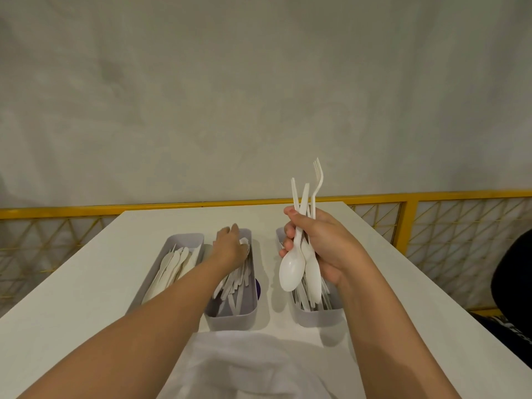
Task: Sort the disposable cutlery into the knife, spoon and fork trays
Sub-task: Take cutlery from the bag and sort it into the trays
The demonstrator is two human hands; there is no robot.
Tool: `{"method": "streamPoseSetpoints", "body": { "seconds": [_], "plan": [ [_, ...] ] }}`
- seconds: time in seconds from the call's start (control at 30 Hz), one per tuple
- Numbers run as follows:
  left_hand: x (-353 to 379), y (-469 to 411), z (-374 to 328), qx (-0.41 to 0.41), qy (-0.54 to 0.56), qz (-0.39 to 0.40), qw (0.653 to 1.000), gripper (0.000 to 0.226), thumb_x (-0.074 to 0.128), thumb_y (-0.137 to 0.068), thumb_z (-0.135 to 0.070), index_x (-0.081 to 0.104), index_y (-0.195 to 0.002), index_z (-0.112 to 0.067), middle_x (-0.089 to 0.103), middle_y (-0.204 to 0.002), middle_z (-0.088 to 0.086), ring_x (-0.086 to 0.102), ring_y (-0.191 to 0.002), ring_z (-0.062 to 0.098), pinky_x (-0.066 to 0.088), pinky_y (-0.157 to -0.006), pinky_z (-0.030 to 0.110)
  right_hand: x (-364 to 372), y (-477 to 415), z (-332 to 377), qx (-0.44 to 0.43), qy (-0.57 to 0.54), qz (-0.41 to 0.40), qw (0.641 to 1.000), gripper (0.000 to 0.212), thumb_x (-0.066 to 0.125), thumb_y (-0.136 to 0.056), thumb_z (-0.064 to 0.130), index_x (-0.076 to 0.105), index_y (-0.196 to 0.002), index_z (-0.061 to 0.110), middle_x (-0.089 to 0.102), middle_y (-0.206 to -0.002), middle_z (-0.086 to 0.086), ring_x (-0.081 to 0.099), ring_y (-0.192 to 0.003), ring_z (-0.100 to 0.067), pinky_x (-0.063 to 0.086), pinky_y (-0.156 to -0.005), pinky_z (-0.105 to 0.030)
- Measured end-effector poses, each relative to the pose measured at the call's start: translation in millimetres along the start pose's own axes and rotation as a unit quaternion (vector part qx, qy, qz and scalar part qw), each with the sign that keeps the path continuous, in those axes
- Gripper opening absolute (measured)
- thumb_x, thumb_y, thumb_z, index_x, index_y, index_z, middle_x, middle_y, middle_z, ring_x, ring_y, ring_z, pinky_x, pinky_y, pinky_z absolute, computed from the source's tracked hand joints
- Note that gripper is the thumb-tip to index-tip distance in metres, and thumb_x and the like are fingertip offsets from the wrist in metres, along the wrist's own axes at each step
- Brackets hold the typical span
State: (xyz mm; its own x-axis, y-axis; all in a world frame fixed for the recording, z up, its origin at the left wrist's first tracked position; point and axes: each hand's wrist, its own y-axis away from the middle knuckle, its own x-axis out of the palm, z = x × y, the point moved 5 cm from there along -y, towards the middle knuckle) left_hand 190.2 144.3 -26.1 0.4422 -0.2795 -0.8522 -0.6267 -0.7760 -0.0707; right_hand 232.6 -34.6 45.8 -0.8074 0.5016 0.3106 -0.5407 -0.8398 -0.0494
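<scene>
Bundle of plastic cutlery (292,269), judged light, springy and slippery, is gripped mid-handle in the curled right hand (328,240), raised right of the middle tray (230,319); left hand (230,244) is lowered into that tray, its hold not discernible.

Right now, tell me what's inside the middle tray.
The middle tray holds white plastic cutlery, handles nearest. The left hand covers the far end, hiding most heads.
</scene>
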Motion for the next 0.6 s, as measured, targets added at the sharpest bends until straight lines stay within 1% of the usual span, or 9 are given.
{"method": "streamPoseSetpoints", "body": {
  "seconds": [0.1,0.17,0.2,0.27,0.33,0.4,0.5,0.53,0.6],
  "plan": [
    [-20.0,18.8,-19.7,0.042,0.06,-0.039,0.997,0.054,0.043,-0.098,-0.021,0.023,-0.147,-0.012,0.025,-0.152,0.011,0.031,-0.138,0.028,0.029,-0.11,0.035,0.3,0.3,0.8,-0.002,-0.015,-0.002,1.0,0.008,0.049,-0.097,0.016,0.051,-0.102,0.01,0.047,-0.056,-0.004,0.045,-0.045,-0.016,0.048,-0.049,-0.029],
    [-34.7,35.0,-33.2,0.068,0.124,-0.05,0.989,0.046,0.043,-0.098,-0.023,0.035,-0.142,-0.014,0.036,-0.145,0.01,0.041,-0.13,0.025,0.037,-0.101,0.034,0.3,0.6,1.4,-0.007,-0.017,-0.009,1.0,0.008,0.048,-0.097,0.016,0.05,-0.101,0.01,0.047,-0.055,-0.003,0.045,-0.047,-0.017,0.045,-0.048,-0.027],
    [-42.3,44.0,-39.2,0.076,0.156,-0.05,0.984,0.038,0.043,-0.098,-0.025,0.044,-0.135,-0.016,0.045,-0.137,0.009,0.048,-0.122,0.023,0.042,-0.093,0.035,-0.2,0.6,2.2,-0.011,-0.013,-0.017,1.0,0.008,0.048,-0.097,0.016,0.05,-0.101,0.01,0.047,-0.056,-0.003,0.045,-0.049,-0.017,0.044,-0.049,-0.028],
    [-54.2,68.5,-51.1,0.086,0.241,-0.032,0.966,0.023,0.041,-0.098,-0.03,0.055,-0.112,-0.018,0.059,-0.116,0.007,0.06,-0.101,0.02,0.044,-0.079,0.034,-2.5,0.1,3.6,-0.018,-0.003,-0.039,0.999,0.008,0.049,-0.097,0.018,0.051,-0.099,0.011,0.048,-0.056,-0.002,0.045,-0.051,-0.016,0.04,-0.052,-0.028],
    [-59.1,98.5,-61.9,0.087,0.317,0.01,0.944,0.026,0.04,-0.097,-0.04,0.054,-0.095,-0.018,0.064,-0.099,0.006,0.065,-0.082,0.017,0.049,-0.078,0.036,-5.4,-0.6,4.5,-0.022,0.0,-0.062,0.998,0.008,0.049,-0.097,0.019,0.052,-0.093,0.013,0.049,-0.055,0.0,0.044,-0.052,-0.014,0.038,-0.054,-0.026],
    [-58.2,127.8,-70.7,0.114,0.309,0.047,0.943,0.039,0.042,-0.09,-0.054,0.053,-0.093,-0.017,0.065,-0.094,0.003,0.066,-0.078,0.015,0.053,-0.082,0.036,-7.7,-1.4,4.3,-0.024,-0.006,-0.082,0.996,0.01,0.049,-0.097,0.019,0.052,-0.089,0.015,0.049,-0.055,0.002,0.043,-0.05,-0.012,0.038,-0.056,-0.026],
    [-53.0,158.2,-78.2,0.161,0.238,0.074,0.955,0.058,0.053,-0.067,-0.075,0.05,-0.088,-0.021,0.064,-0.091,0.002,0.066,-0.077,0.017,0.055,-0.08,0.039,-8.2,-0.6,3.2,-0.025,0.001,-0.105,0.994,0.01,0.048,-0.097,0.019,0.052,-0.089,0.017,0.049,-0.058,0.002,0.044,-0.052,-0.012,0.038,-0.056,-0.026],
    [-51.4,161.2,-78.7,0.169,0.216,0.073,0.959,0.056,0.058,-0.065,-0.074,0.048,-0.085,-0.023,0.064,-0.09,0.004,0.065,-0.075,0.021,0.054,-0.076,0.039,-7.7,0.3,2.8,-0.025,0.007,-0.109,0.994,0.011,0.047,-0.097,0.019,0.052,-0.088,0.018,0.049,-0.06,0.001,0.044,-0.054,-0.013,0.039,-0.056,-0.027],
    [-49.6,161.0,-79.4,0.177,0.229,0.069,0.955,0.037,0.063,-0.075,-0.054,0.046,-0.085,-0.023,0.063,-0.088,0.006,0.06,-0.066,0.022,0.052,-0.067,0.038,-6.1,1.9,2.3,-0.026,0.006,-0.112,0.993,0.014,0.046,-0.097,0.018,0.051,-0.085,0.019,0.048,-0.062,0.0,0.044,-0.056,-0.014,0.038,-0.056,-0.029]
  ]
}}
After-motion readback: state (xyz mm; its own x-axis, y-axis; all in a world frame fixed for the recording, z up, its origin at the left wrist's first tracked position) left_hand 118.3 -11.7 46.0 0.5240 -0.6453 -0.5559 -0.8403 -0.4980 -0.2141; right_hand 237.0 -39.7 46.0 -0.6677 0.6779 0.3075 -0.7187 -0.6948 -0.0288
